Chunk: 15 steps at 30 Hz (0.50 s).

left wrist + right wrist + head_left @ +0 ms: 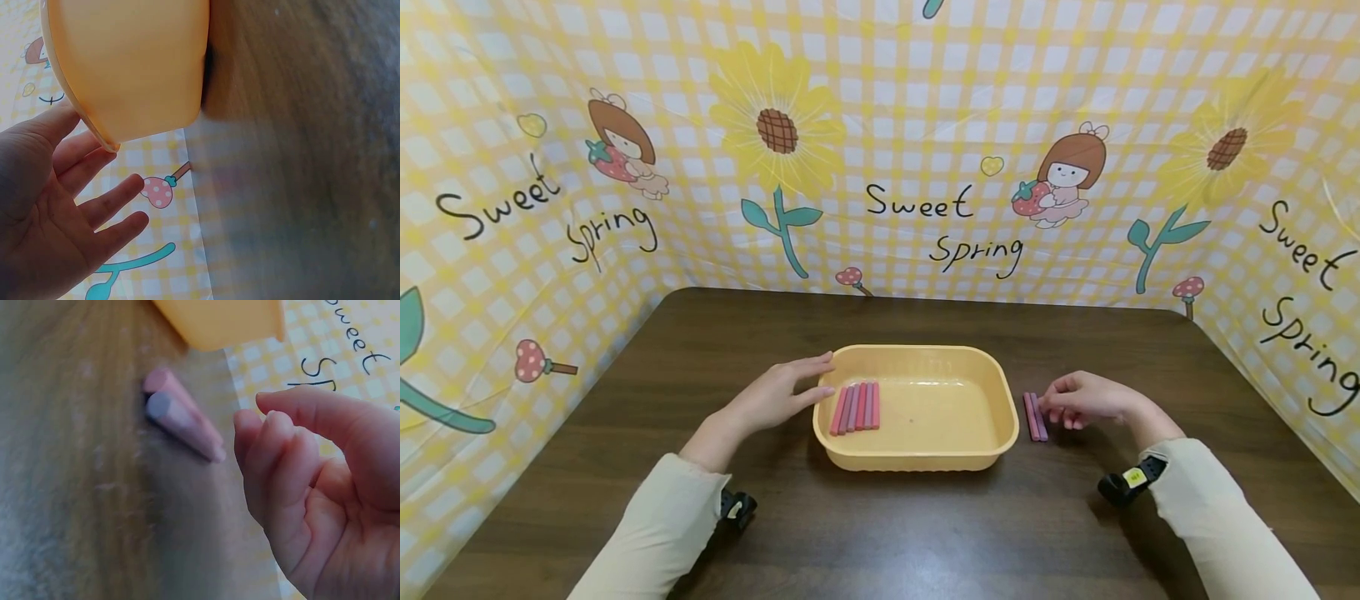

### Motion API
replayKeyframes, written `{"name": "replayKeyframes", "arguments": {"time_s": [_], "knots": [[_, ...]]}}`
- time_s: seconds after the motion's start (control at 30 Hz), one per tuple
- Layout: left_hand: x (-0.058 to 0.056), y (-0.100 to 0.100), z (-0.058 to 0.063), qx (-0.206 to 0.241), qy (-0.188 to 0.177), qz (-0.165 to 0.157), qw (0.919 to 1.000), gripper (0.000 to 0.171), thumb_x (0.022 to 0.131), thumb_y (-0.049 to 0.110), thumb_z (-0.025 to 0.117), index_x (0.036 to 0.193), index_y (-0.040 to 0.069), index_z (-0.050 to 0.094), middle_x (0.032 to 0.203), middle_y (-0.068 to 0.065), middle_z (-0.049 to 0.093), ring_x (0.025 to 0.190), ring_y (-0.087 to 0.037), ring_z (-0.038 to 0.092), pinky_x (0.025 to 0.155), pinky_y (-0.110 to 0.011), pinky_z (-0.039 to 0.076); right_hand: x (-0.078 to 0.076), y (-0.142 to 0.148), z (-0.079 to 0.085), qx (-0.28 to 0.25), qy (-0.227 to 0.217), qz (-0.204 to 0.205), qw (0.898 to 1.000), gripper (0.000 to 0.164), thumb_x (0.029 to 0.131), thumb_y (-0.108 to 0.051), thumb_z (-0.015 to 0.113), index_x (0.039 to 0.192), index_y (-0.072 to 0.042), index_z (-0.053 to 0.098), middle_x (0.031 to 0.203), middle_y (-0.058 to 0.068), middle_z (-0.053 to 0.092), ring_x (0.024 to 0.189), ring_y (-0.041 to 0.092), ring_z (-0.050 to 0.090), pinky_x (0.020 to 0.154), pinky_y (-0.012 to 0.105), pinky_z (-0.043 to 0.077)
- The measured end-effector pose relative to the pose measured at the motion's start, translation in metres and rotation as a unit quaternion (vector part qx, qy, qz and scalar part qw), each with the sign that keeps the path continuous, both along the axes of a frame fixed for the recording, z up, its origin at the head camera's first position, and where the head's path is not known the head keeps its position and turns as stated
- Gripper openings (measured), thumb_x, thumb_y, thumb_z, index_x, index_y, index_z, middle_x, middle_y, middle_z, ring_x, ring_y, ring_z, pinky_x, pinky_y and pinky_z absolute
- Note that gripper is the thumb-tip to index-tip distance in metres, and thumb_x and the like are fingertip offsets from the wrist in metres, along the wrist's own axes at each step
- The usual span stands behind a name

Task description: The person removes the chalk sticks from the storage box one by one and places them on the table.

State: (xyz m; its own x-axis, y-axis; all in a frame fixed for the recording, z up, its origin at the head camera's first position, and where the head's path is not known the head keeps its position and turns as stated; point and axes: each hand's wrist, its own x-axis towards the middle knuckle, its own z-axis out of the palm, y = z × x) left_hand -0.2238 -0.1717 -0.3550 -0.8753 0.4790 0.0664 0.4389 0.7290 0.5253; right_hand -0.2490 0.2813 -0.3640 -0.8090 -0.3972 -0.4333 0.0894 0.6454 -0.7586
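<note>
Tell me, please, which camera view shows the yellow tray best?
The head view: it shows nearly the whole yellow tray, with its inside and the sticks lying there. The left wrist view shows only part of its outside, with the left hand at its rim; the right wrist view, only a piece at the top edge.
</note>
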Motion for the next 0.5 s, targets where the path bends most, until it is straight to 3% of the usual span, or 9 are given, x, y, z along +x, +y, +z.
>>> {"name": "replayKeyframes", "arguments": {"time_s": [0.5], "knots": [[0.0, 0.0, 0.001, -0.003, 0.004, 0.001, 1.0, 0.051, 0.094, 0.032, 0.055, 0.136, 0.004, 0.047, 0.148, -0.012, 0.039, 0.136, -0.033, 0.037, 0.111, -0.051, 0.032, -0.003, -0.018, 0.03, -0.032, 0.013, 0.026, 0.999, 0.04, 0.094, -0.026, 0.055, 0.109, 0.012, 0.055, 0.079, 0.001, 0.062, 0.063, 0.006, 0.054, 0.057, 0.02, 0.051]]}}
